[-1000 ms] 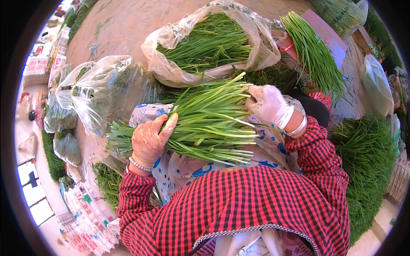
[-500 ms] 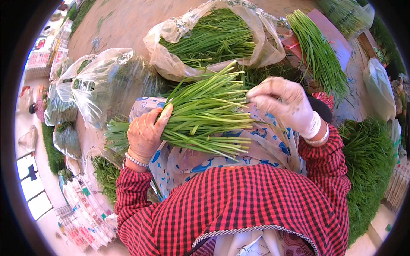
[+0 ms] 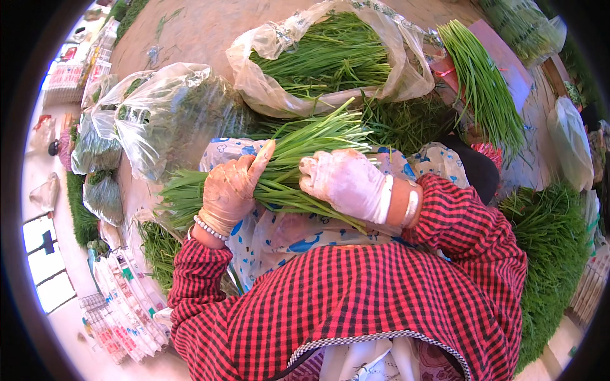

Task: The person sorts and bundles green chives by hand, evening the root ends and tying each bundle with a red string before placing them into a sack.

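Note:
A bunch of long green garlic chives [image 3: 318,134] lies across my lap, its pale cut ends to the right and its leaf tips to the left. My gloved left hand [image 3: 232,184] is wrapped round the bunch near its middle, thumb on top. Over the stems, closer to the cut ends, rests my gloved right hand [image 3: 346,184]; its fingers are curled in, and whether they pinch a stalk is hidden. Under the bunch a clear plastic apron [image 3: 305,241] with blue prints covers my lap.
Ahead stands an open plastic bag [image 3: 279,95] full of chives. A separate chive bundle [image 3: 483,89] lies at the far right on a reddish board [image 3: 508,63]. Tied bags [image 3: 159,127] stand at the left, and a large heap of greens [image 3: 546,254] at the right.
My right hand has moved left and down from beside the cut ends onto the stems, fingers now curled. My left hand keeps its grip on the bunch.

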Demonstrator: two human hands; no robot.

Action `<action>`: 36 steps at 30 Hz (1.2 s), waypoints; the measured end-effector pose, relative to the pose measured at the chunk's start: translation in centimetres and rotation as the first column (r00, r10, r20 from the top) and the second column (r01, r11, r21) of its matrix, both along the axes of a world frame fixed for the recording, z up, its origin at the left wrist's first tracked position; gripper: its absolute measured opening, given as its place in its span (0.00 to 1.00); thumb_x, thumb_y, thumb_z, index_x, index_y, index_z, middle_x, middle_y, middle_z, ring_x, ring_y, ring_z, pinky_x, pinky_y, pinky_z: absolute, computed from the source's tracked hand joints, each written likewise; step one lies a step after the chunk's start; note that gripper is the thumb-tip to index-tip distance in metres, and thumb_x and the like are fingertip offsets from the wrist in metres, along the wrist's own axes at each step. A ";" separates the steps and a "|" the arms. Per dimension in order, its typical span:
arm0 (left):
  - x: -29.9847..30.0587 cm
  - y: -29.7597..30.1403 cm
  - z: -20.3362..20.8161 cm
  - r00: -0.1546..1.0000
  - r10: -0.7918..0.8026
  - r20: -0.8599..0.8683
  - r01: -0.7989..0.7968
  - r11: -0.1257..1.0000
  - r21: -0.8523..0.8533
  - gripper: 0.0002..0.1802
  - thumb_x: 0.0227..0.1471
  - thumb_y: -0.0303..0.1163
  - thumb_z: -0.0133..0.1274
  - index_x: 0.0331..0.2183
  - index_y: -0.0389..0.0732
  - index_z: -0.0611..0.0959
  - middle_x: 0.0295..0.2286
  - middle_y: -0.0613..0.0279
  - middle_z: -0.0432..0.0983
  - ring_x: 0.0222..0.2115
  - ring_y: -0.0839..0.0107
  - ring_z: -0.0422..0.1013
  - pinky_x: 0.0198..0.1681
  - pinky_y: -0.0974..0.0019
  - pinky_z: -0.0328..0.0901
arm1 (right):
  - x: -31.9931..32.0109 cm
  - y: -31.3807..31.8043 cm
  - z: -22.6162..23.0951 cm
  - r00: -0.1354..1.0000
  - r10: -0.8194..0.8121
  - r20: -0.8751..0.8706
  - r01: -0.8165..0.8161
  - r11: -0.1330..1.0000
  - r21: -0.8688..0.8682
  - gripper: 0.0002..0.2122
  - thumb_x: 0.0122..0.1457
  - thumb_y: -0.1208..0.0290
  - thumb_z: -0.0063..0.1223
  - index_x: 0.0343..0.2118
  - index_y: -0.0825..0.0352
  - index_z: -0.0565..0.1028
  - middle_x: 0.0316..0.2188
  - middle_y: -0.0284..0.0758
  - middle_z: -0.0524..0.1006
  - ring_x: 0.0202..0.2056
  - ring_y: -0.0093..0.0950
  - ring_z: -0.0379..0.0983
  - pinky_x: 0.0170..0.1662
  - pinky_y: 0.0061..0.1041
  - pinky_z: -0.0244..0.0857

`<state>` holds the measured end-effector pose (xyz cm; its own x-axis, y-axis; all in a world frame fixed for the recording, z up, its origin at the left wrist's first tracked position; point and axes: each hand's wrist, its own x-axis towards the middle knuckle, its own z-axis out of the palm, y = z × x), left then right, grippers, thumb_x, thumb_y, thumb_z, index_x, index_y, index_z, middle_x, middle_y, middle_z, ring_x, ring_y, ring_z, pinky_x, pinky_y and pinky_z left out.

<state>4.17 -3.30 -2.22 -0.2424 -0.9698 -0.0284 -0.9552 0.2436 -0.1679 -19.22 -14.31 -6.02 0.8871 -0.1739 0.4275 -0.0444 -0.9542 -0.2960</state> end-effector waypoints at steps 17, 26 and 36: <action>1.1 -0.1 -0.4 0.952 0.140 -0.270 -0.185 0.971 -0.148 0.45 0.43 0.30 0.63 0.63 0.55 0.68 0.41 0.61 0.79 0.35 0.58 0.78 0.36 0.60 0.71 | -10.1 -1.1 6.6 0.786 0.136 0.604 -0.619 0.193 0.762 0.07 0.58 0.77 0.60 0.40 0.67 0.80 0.35 0.41 0.82 0.38 0.37 0.82 0.39 0.32 0.76; 1.4 0.7 -0.3 0.953 0.225 -0.203 -0.266 0.943 -0.201 0.45 0.41 0.25 0.62 0.63 0.55 0.69 0.43 0.62 0.78 0.39 0.58 0.77 0.39 0.60 0.71 | -14.6 -5.8 7.5 0.917 -0.227 -0.328 0.395 0.409 0.822 0.13 0.60 0.69 0.59 0.44 0.73 0.78 0.36 0.42 0.82 0.34 0.32 0.82 0.38 0.28 0.75; -0.7 0.1 0.4 0.995 0.024 -0.101 -0.059 0.932 -0.357 0.40 0.43 0.30 0.63 0.60 0.56 0.73 0.43 0.63 0.78 0.34 0.61 0.77 0.34 0.60 0.71 | -5.3 -11.4 -2.4 0.975 -0.221 0.010 0.114 0.541 0.833 0.19 0.61 0.54 0.60 0.40 0.70 0.81 0.42 0.41 0.79 0.53 0.32 0.70 0.56 0.29 0.62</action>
<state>3.42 -3.21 -1.79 -0.1864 -0.9203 0.3438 -0.9787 0.1434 -0.1468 -24.52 -25.72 -8.40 0.7644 -0.6369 0.1006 -0.0960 -0.2667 -0.9590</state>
